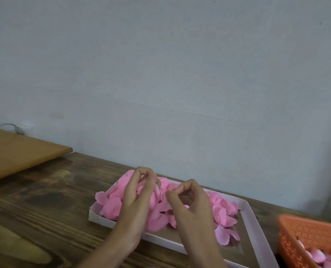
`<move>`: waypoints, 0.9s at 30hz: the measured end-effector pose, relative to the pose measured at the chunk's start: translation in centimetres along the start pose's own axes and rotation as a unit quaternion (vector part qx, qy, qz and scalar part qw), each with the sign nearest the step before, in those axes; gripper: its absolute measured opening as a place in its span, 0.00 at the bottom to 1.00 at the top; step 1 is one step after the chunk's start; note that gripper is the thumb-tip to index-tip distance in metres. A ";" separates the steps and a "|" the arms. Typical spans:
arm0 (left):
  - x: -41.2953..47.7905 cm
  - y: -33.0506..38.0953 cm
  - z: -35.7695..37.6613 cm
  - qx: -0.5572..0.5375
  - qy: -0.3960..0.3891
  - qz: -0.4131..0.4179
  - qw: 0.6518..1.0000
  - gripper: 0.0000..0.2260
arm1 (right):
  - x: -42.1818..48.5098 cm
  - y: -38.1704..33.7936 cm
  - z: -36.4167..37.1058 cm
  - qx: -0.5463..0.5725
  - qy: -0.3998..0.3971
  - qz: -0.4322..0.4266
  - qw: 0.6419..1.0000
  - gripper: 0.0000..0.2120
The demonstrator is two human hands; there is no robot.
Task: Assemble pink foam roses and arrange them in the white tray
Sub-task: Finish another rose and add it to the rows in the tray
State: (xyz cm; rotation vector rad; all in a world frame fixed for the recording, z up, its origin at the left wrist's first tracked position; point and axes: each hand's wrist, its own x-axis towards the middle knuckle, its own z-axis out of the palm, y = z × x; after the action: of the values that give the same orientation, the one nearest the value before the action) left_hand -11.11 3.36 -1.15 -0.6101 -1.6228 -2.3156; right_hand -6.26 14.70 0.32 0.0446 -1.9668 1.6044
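Note:
A white tray [252, 219] lies on the dark wooden table [54, 198], holding a heap of loose pink foam petals [111, 206]. Both my hands hover over the heap. My left hand [137, 196] has its fingers curled round a partly formed pink foam rose [143, 187]. To its right, the thumb and forefinger of my right hand [192, 205] meet in a pinch at a petal edge beside that rose; the contact is blurred. Much of the rose is hidden by my fingers.
An orange perforated basket [305, 232] with several pink foam pieces [319, 256] stands at the right edge. A light wooden board [16, 151] lies at the far left, with a grey cable [16, 128] behind it. A grey wall runs close behind the tray.

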 end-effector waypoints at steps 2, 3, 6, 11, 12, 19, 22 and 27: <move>0.4 -0.1 -0.3 -0.017 0.013 -0.013 1.000 0.16 | 0.0 0.4 -0.2 -0.074 0.003 -0.014 0.997 0.10; 0.4 -0.2 -0.5 -0.015 0.016 -0.018 1.000 0.16 | 0.0 0.4 -0.3 -0.112 -0.002 -0.034 0.993 0.12; 0.5 -0.6 -0.7 -0.012 -0.001 -0.034 0.999 0.15 | 0.1 -0.2 -0.5 -0.142 -0.052 -0.102 0.983 0.09; 0.4 -0.7 -0.5 -0.005 -0.007 -0.013 1.000 0.16 | 0.3 -0.7 -0.4 -0.139 -0.108 -0.110 0.978 0.12; 0.4 -0.9 -0.5 -0.008 -0.009 -0.014 1.000 0.17 | 0.3 -0.6 -0.3 -0.141 -0.105 -0.106 0.979 0.13; -0.2 -2.2 -0.4 0.008 -0.051 -0.077 0.996 0.23 | -0.3 0.4 0.3 -0.162 -0.096 -0.118 0.975 0.17; 0.3 -1.7 -1.8 -0.039 -0.095 -0.064 0.993 0.29 | -0.1 0.6 0.2 -0.123 -0.079 -0.108 0.983 0.15; 0.9 -1.7 -0.9 -0.169 -0.018 -0.080 0.982 0.23 | 1.2 -1.1 -1.5 0.064 -0.113 0.013 0.991 0.11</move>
State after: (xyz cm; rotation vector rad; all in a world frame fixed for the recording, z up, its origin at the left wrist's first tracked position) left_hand -12.77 3.10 -2.41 -0.6119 -1.3454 -2.7426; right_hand -6.19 16.17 1.97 0.2631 -2.0344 1.8096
